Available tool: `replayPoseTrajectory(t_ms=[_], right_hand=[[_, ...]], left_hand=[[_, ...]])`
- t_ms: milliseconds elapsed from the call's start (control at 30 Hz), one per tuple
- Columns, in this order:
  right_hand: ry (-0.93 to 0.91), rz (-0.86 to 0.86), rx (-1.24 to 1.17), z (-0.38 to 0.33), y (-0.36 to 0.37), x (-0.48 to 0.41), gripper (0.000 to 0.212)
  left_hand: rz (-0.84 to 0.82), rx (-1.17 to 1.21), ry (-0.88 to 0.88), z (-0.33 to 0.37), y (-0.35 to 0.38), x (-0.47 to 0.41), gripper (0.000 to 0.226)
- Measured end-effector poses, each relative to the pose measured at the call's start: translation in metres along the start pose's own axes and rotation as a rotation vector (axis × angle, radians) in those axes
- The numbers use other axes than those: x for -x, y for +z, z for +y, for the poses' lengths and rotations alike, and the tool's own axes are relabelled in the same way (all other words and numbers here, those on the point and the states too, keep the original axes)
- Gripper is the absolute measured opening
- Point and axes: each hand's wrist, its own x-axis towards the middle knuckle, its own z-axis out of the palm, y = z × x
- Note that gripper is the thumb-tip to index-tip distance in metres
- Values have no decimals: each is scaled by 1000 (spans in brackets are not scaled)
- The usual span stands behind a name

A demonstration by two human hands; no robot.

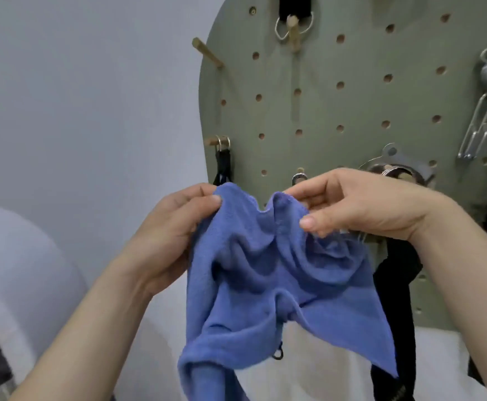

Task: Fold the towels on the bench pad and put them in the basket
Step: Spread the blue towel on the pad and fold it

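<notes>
A blue towel (265,279) hangs crumpled in the air in front of me, held up by its top edge. My left hand (175,227) pinches the towel's upper left part between thumb and fingers. My right hand (361,206) pinches the upper right part, close beside the left. The cloth sags in folds between and below the hands, and a small dark loop dangles at its lower edge. Neither the bench pad nor the basket can be made out.
A green pegboard (338,105) with wooden pegs stands right behind the towel, hung with black straps (222,166), metal rings and metal handles (479,131). A pale wall fills the left. White rounded surfaces (19,270) lie at lower left and below the towel.
</notes>
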Motion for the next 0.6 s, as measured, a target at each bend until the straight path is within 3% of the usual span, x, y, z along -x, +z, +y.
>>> replayPoseTrajectory(t_ms=[67, 100, 167, 300, 433, 467, 600], right_hand=[[-78, 200, 128, -1, 28, -14, 13], [-98, 275, 124, 0, 42, -20, 11], [-89, 263, 71, 6, 73, -32, 13], [-52, 2, -103, 17, 147, -46, 7], [-65, -491, -144, 16, 237, -57, 80], [-76, -546, -155, 14, 263, -63, 85], [-136, -569, -174, -4, 372, -84, 36]], left_hand=[[54, -40, -3, -1, -7, 28, 9], [86, -49, -16, -4, -14, 41, 8], [133, -70, -53, -8, -28, 72, 16], [198, -168, -58, -10, -49, 140, 28], [279, -256, -167, -5, -71, 213, 42], [266, -285, -213, -2, -78, 233, 46], [436, -419, -345, 2, -120, 325, 47]])
